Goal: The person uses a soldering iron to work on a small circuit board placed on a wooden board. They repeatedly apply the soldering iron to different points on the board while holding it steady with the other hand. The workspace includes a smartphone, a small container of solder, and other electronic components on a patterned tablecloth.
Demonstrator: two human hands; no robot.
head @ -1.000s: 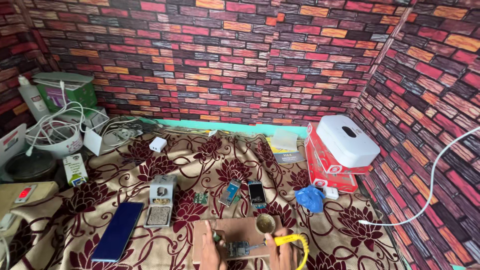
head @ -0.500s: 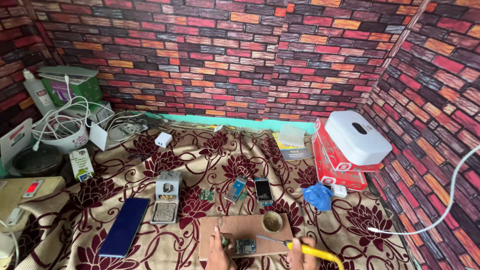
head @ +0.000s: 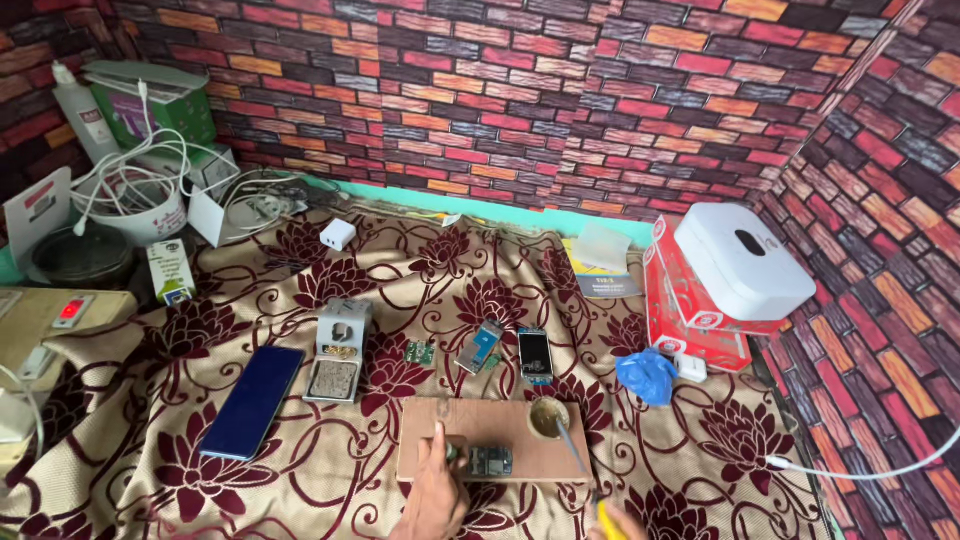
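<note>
The left hand (head: 432, 497) rests on a wooden board (head: 495, 440), fingers bent down onto a small circuit board (head: 489, 461) that lies just beside its fingertips, seemingly pinning it so it does not slide. Whether the fingers actually pinch the circuit board or only press next to it I cannot tell. The right hand (head: 618, 523) barely shows at the bottom edge, closed around a yellow-handled tool (head: 583, 470) whose thin metal shaft slants up and away from it to a small round tin (head: 547, 417) on the wooden board's far right corner, the tip at or in the tin.

Everything sits on a floral cloth (head: 300, 470) spread over the floor. Beyond the left hand lie 2 small phones (head: 507, 350) side by side and a tiny green board (head: 419, 352). Further left of that hand are a grey holder block (head: 337, 350) and a dark blue phone (head: 252, 400) lying flat, all within reach. To the right of the right hand lies a blue cloth (head: 645, 375), with a white box on red cartons (head: 735, 265) beyond it against the brick-patterned wall (head: 560, 90).
</note>
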